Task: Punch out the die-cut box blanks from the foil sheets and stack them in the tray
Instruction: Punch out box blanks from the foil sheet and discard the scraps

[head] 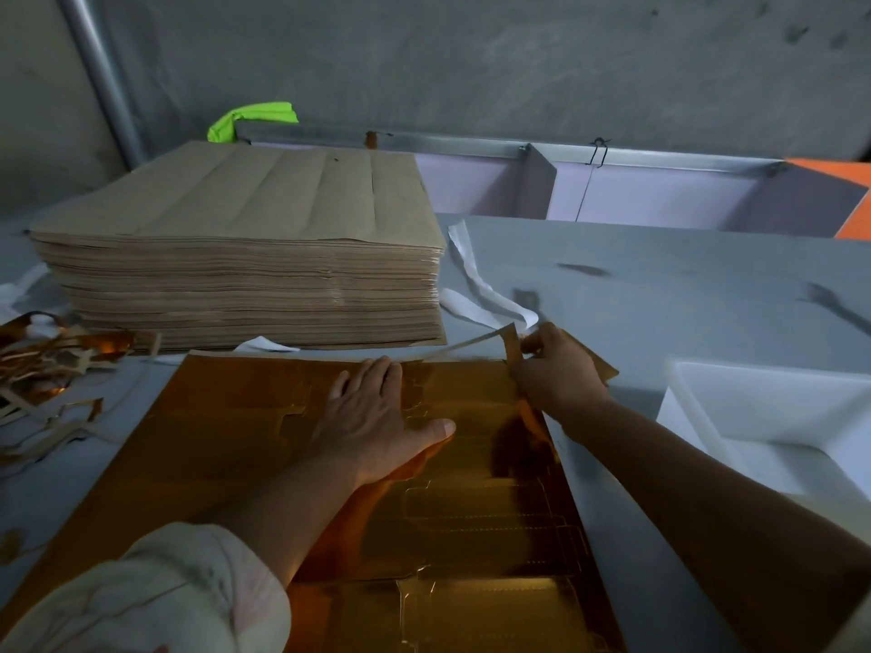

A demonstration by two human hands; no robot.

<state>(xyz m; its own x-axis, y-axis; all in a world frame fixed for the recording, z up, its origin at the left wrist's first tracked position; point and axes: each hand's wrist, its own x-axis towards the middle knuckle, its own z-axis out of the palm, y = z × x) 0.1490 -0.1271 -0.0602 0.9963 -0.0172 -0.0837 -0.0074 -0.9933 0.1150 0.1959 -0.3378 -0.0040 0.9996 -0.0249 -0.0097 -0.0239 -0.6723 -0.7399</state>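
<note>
Right hand (561,369): fingers and thumb pinched tight on the strip (511,344), a narrow edge of trim lifted off the far right corner of the foil sheet (226,417). The strip curls up from the sheet's far edge, with its brown back showing.

Left hand (377,417): flat, fingers straight and together, thumb spread, palm pressing the sheet down just at 9 o'clock of the right hand. It grips nothing. A pale rolled sleeve (165,591) is at 7 o'clock.

The sheet lies gold face up on the grey table (660,294), filling centre to 6 o'clock. The blanks (471,525) show as die-cut outlines still in the sheet, clearest toward 6 o'clock.

Tray (697,417): white, at 3 o'clock, near the sheet's right edge but apart from it. I cannot tell what it contains.

Stack (245,275): tall pile of sheets, brown side up, at 10 o'clock, just beyond the sheet's far edge.

Scraps (47,365): tangle of gold and brown offcuts at 9 o'clock, on the table.

White paper (476,285): crumpled lengths at 1 o'clock, between the stack and the right hand.
</note>
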